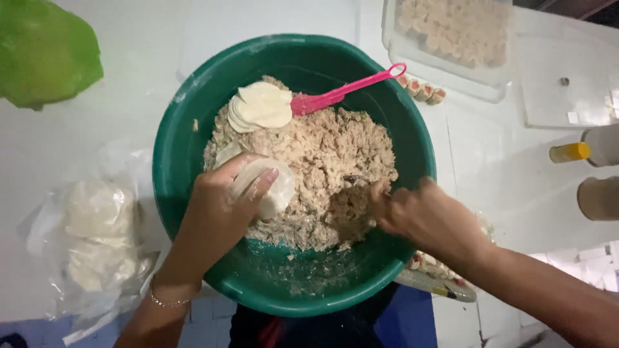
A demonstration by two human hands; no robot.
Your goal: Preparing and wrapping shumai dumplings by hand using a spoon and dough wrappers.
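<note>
A large green bowl (193,116) holds a heap of pale minced filling (335,154). My left hand (219,206) holds a round white dumpling wrapper (274,187) over the filling. My right hand (419,216) grips a small metal spoon (361,182) whose tip digs into the filling. A small stack of round wrappers (261,106) lies on the filling at the back. A pink plastic fork (348,90) rests against the bowl's far rim beside the stack.
A clear bag of wrappers (97,232) lies left of the bowl. A green bag (45,51) sits at far left. A clear container of folded dumplings (451,32) stands behind, several dumplings (422,90) beside it. Bottles (587,151) stand right.
</note>
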